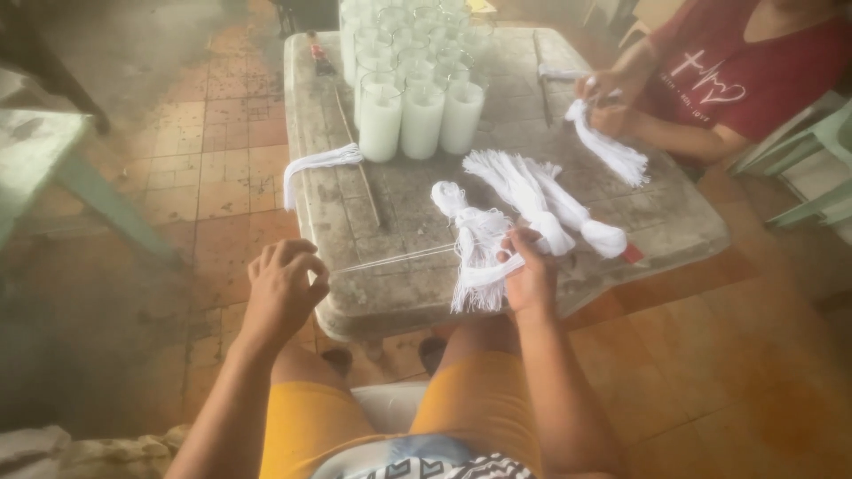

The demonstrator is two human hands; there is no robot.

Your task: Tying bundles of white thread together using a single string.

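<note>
Strand-pulling step, by the look of it: left hand (282, 286) pinched on taut white string (390, 258), right hand (530, 277) clamped on tasselled string bundle (479, 253) at table (355, 293) edge; next, likely steady drawing free without tangling.

There are no screens or signs in view, and no boxed packages. The only label-like thing is a small red tag (633, 255), right of centre in the frame, lying on the grey tabletop (674, 222) near its front right edge. It touches the rounded end of a bundle of white string (568, 213) and peeks out from under it as a short, flat, roughly rectangular strip. It is too small and blurred to tell whether it is paper or plastic, or whether it bears any print.
</note>
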